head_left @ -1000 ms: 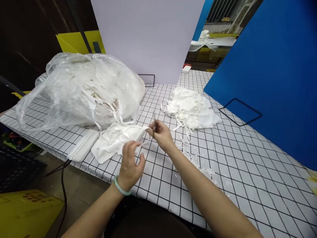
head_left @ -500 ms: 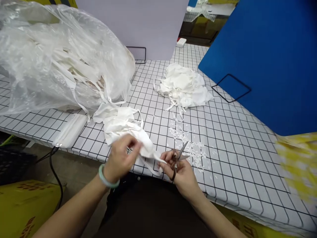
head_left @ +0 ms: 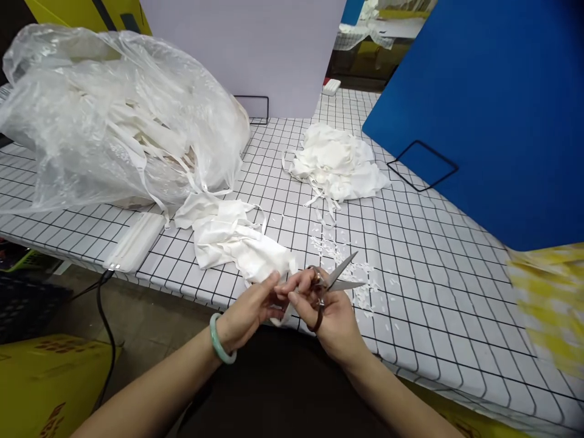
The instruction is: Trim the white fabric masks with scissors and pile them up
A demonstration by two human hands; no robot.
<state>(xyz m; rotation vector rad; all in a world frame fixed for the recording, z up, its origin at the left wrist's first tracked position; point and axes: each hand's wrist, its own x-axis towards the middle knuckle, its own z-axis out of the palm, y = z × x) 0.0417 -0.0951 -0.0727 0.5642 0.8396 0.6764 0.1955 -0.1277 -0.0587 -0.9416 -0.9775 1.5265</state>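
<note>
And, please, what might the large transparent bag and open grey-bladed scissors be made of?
The large transparent bag: probably glossy plastic film, by its crinkles and highlights.
The open grey-bladed scissors: likely smooth metal blades, by their grey sheen; handle material unclear.

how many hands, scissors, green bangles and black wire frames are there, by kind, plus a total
Hands: 2 (left hand, right hand)
Scissors: 1 pair
Pale green bangle: 1
Black wire frames: 2
Total: 6

Splayed scissors [head_left: 340, 270] in right hand [head_left: 338, 322]
</note>
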